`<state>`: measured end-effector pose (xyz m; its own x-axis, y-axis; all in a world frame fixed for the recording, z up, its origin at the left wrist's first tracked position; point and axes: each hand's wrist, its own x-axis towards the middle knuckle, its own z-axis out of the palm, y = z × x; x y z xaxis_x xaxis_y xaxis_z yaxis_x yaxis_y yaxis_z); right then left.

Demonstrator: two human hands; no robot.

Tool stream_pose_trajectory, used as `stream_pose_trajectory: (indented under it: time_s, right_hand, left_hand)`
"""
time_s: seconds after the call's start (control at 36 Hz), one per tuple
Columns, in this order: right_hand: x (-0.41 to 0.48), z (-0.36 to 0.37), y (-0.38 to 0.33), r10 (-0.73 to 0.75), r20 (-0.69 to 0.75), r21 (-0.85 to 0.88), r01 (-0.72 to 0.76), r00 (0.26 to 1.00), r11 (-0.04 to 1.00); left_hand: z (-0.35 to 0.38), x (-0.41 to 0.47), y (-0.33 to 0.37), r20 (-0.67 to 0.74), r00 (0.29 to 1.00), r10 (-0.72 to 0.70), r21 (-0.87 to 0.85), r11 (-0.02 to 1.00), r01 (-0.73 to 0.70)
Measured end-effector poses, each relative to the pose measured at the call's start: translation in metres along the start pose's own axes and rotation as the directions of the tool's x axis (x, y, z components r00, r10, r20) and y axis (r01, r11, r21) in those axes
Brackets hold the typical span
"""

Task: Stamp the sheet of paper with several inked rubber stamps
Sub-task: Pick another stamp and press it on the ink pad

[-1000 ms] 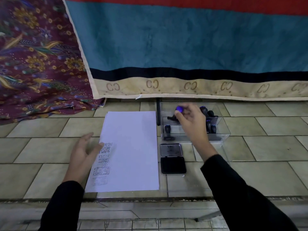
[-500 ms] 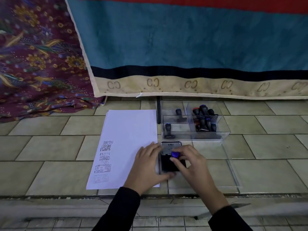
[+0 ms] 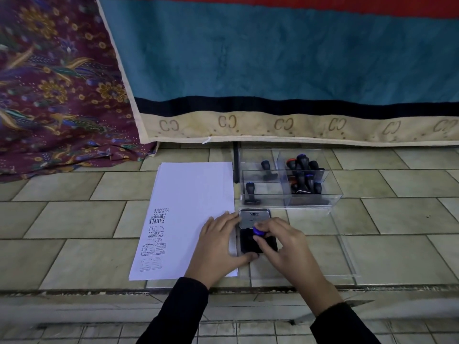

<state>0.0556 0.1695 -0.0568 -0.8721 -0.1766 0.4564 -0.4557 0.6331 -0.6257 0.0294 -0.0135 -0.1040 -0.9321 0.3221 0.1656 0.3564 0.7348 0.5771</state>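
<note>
The right hand point(image 3: 280, 244) has its fingers curled round a blue-topped stamp point(image 3: 259, 231) and holds it down on the dark face of the open ink pad point(image 3: 246, 242), so the step in hand looks like inking. The left hand point(image 3: 218, 242) lies flat with straight fingers. Its palm rests on the sheet of paper point(image 3: 193, 194), its fingertips touch the pad's left side, and its thumb sits at the pad's near corner. It grips nothing and appears to steady the pad.

The coming move turns on one relation. The sheet lies directly to the left of the stamping hand, just beside the pad and past the left hand. Its long axis runs away from the person, parallel to the pad. A column of printed marks point(image 3: 156, 227) already fills the sheet's far-left strip. The bare paper closest to the right hand is therefore the part beyond the left hand's fingertips. The right hand, which carries the stamp, is the nearer one to do the work. A short lift and a carry leftward should reach that bare area, though the left hand lies in the direct path and probably needs to shift or be crossed.

Beyond both hands on the tiled worktop point(image 3: 74, 219) stands a clear box point(image 3: 273, 202) holding the spare stamps point(image 3: 303, 175).
</note>
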Motion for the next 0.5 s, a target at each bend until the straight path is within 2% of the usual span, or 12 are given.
stream_pose_trajectory:
  time_s: [0.14,0.22,0.28,0.39,0.5]
  right_hand:
    - [-0.002,-0.003,-0.003,0.021,0.011,-0.003,-0.021,1.000,1.000]
    - [0.001,-0.002,-0.005,0.052,0.015,-0.005,-0.052,0.999,0.999]
    - [0.001,-0.002,-0.005,0.081,0.026,-0.001,-0.081,0.996,0.997]
    - [0.004,-0.004,-0.006,0.119,0.047,-0.009,-0.118,0.992,0.993]
    - [0.008,-0.001,-0.013,0.152,0.032,0.036,-0.153,0.988,0.988]
  left_hand:
    - [-0.002,0.000,0.000,0.023,1.000,-0.016,-0.059,0.998,0.017]
    - [-0.011,0.001,0.001,0.027,0.997,-0.072,-0.265,0.961,0.077]
    - [-0.023,0.001,0.004,-0.051,0.993,-0.110,-0.409,0.909,0.080]
    - [-0.058,-0.004,-0.001,-0.258,0.945,-0.201,-0.518,0.854,0.040]
    - [-0.094,-0.020,-0.038,-0.348,0.894,-0.281,-0.495,0.865,0.080]
